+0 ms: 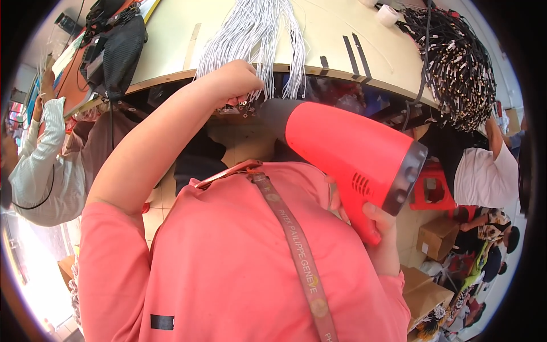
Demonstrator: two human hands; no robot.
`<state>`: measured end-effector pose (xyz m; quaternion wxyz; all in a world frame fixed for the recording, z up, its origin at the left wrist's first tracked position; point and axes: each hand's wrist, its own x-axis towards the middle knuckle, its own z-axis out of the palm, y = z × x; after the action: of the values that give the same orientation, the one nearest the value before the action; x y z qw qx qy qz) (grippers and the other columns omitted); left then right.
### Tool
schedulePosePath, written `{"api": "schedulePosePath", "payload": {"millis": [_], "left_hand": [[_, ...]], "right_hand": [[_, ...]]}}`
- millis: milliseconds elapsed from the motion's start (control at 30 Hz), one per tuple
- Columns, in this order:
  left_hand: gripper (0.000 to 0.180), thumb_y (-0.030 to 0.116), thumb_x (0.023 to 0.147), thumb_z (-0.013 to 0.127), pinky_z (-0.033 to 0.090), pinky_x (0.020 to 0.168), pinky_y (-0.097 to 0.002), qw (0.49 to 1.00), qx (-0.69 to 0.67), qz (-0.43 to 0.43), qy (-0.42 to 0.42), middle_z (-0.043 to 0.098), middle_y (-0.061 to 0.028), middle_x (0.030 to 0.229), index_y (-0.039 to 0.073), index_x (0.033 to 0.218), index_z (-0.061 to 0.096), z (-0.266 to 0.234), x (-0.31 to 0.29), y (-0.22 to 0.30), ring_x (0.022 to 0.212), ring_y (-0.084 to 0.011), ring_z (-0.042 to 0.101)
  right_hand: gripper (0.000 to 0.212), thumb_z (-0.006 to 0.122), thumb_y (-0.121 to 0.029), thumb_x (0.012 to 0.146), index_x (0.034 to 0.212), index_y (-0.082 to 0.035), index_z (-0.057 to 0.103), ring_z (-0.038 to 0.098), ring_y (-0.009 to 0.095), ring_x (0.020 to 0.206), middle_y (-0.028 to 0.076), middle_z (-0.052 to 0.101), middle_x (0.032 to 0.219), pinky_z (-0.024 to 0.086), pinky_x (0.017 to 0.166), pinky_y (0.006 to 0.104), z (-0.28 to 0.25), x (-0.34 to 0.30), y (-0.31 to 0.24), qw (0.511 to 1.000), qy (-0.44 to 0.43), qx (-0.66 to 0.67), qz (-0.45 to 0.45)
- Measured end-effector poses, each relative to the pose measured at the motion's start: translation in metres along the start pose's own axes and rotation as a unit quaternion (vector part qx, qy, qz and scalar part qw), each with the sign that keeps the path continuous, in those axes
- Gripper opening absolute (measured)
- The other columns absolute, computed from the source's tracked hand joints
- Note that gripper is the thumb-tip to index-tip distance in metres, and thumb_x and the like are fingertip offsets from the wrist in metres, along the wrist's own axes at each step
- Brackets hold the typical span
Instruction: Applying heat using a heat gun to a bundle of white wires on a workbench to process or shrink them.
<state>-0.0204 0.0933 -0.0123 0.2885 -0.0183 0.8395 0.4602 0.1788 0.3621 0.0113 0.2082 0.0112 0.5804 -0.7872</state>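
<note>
A wide bunch of thin white wires (239,34) lies across the table and hangs over its near edge. My left hand (239,82) is closed at this edge, its fingers curled round some of the wires, and small ring-shaped ends (245,107) show just below it. In my right hand (379,219) is the handle of a red hair dryer (347,142) with a black nozzle. The nozzle (279,117) points left, close to the wire ends under my left hand. Part of my right hand is hidden behind the handle.
Black tape strips (356,56) stick to the pale tabletop (330,28). A thick bundle of black cables (458,68) hangs over the right edge. At the left lies a black mesh bag (122,57). People sit on both sides; a red stool (430,188) and cardboard boxes (436,236) stand at right.
</note>
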Motion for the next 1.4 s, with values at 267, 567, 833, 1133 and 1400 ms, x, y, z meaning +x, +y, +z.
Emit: {"api": "schedulePosePath", "payload": {"millis": [267, 567, 833, 1133, 1400], "left_hand": [[0.02, 0.015, 0.081, 0.059, 0.026, 0.033, -0.0253, 0.999, 0.044, -0.007, 0.028, 0.046, -0.0016, 0.054, 0.002, 0.067, 0.053, 0.003, -0.001, 0.003, 0.039, -0.0091, 0.039], [0.018, 0.016, 0.076, 0.057, 0.039, 0.04, -0.0339, 0.997, 0.074, -0.004, 0.013, 0.053, -0.0104, 0.056, -0.002, 0.074, 0.057, -0.001, 0.003, 0.001, 0.042, -0.0195, 0.048], [0.022, 0.016, 0.08, 0.059, 0.027, 0.033, -0.0258, 0.997, 0.061, -0.019, 0.034, 0.043, -0.0011, 0.049, 0.002, 0.065, 0.052, 0.0, -0.006, 0.009, 0.037, -0.01, 0.038], [0.023, 0.016, 0.081, 0.059, 0.027, 0.033, -0.0254, 0.998, 0.054, -0.018, 0.035, 0.043, -0.0009, 0.049, 0.003, 0.064, 0.052, 0.0, -0.004, 0.006, 0.037, -0.0095, 0.039], [0.019, 0.019, 0.076, 0.062, 0.031, 0.036, -0.0324, 0.998, 0.056, -0.007, 0.014, 0.048, -0.0073, 0.053, 0.001, 0.074, 0.053, -0.004, -0.001, -0.001, 0.039, -0.016, 0.041]], "right_hand": [[0.075, 0.07, -0.044, 0.067, 0.114, 0.01, 0.05, 0.051, 0.01, 0.053, 0.017, 0.061, 0.088, 0.037, 0.044, 0.019, 0.006, 0.003, 0.0, 0.999, 0.022, 0.018, -0.031], [0.077, 0.071, -0.04, 0.069, 0.12, 0.011, 0.045, 0.056, 0.015, 0.058, 0.022, 0.058, 0.103, 0.04, 0.043, 0.0218, 0.001, 0.003, 0.001, 0.998, 0.001, 0.056, -0.041], [0.075, 0.071, -0.039, 0.069, 0.12, 0.011, 0.044, 0.056, 0.015, 0.058, 0.024, 0.057, 0.106, 0.042, 0.045, 0.0214, -0.007, 0.006, 0.003, 0.998, -0.041, 0.041, -0.003], [0.075, 0.071, -0.038, 0.069, 0.12, 0.01, 0.045, 0.055, 0.016, 0.055, 0.024, 0.057, 0.106, 0.042, 0.044, 0.0219, -0.004, 0.011, 0.005, 0.998, -0.021, 0.059, -0.02], [0.077, 0.072, -0.039, 0.067, 0.119, 0.011, 0.045, 0.056, 0.016, 0.057, 0.023, 0.057, 0.105, 0.041, 0.042, 0.0215, -0.003, -0.002, 0.006, 0.999, 0.008, 0.051, -0.014]]}}
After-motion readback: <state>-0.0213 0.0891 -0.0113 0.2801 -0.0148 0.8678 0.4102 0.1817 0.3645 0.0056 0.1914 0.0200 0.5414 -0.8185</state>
